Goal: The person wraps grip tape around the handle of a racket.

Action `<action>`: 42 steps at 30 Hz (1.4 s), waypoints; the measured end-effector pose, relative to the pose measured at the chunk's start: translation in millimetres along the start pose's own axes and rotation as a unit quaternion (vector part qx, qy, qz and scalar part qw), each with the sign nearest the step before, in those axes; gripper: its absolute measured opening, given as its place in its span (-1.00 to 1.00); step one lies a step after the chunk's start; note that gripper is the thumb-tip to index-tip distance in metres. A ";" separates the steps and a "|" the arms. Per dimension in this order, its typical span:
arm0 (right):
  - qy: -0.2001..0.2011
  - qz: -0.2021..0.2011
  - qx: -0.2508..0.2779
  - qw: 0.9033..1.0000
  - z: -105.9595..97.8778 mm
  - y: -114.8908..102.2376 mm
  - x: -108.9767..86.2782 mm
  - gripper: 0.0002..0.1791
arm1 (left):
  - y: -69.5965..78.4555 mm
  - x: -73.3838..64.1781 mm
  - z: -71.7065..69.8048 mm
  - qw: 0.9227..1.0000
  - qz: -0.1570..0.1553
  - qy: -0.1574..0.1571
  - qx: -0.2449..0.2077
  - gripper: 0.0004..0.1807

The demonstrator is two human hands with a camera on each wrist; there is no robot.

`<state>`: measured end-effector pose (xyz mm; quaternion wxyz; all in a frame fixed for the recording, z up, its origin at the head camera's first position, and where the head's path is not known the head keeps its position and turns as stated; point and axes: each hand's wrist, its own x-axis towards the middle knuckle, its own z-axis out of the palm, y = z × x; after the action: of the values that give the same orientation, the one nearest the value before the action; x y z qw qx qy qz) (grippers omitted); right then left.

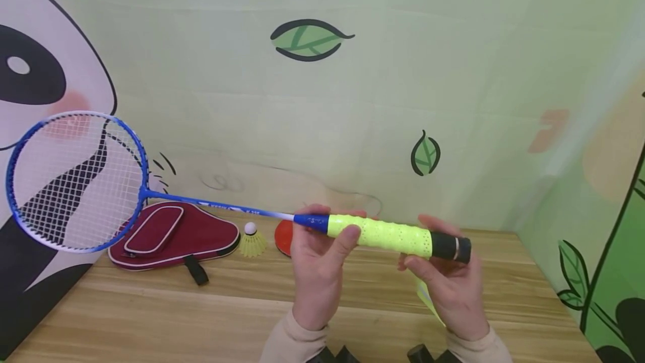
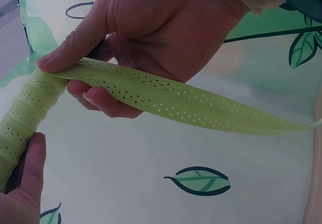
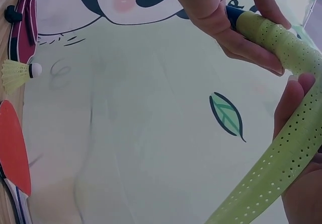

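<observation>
A blue-and-white badminton racket [image 1: 262,212] is held up sideways in the head view, its strung head to the left. Neon-yellow perforated overgrip tape [image 1: 383,235] winds round the handle from the blue cone toward the black butt end. My left hand [image 1: 317,276] grips the wrapped handle near the cone, thumb on top. At the butt end, my right hand [image 1: 456,296] pinches the tape against the handle, fingers partly hidden behind it. A loose tail of tape [image 2: 171,98] stretches away from the right hand in the left wrist view.
On the wooden table [image 1: 227,318] lie a maroon racket case [image 1: 201,234], a yellow shuttlecock [image 1: 252,242] and a red table tennis bat [image 3: 12,148], partly hidden in the head view. Behind hangs a printed cloth [image 1: 383,83] with a panda and leaves.
</observation>
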<state>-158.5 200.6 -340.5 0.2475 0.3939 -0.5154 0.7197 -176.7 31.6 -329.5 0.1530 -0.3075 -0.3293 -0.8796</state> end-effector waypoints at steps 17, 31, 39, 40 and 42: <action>0.028 0.013 -0.028 0.999 1.2 1.2 0.2 -0.53 | -0.2 0.2 1.0 0.998 0.004 -0.057 -0.036 -0.43; 0.008 0.029 -0.044 0.999 -1.4 -0.2 0.1 -0.49 | 2.1 -0.4 -0.4 1.000 -0.003 -0.026 -0.004 -0.51; 0.009 0.033 -0.058 0.998 0.3 -1.5 0.7 -0.46 | 1.9 0.2 0.1 1.000 0.003 -0.016 0.004 -0.52; 0.008 0.032 -0.058 0.998 0.4 -1.5 0.7 -0.47 | 2.1 0.4 0.2 1.000 0.006 -0.016 0.006 -0.53; 0.007 0.030 -0.059 0.998 0.6 -1.5 0.4 -0.48 | 2.2 0.6 0.2 1.000 0.013 -0.014 0.012 -0.54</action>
<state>-157.4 200.6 -339.2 0.2522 0.3578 -0.5668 0.6979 -176.0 30.1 -327.9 0.1633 -0.3218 -0.3376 -0.8694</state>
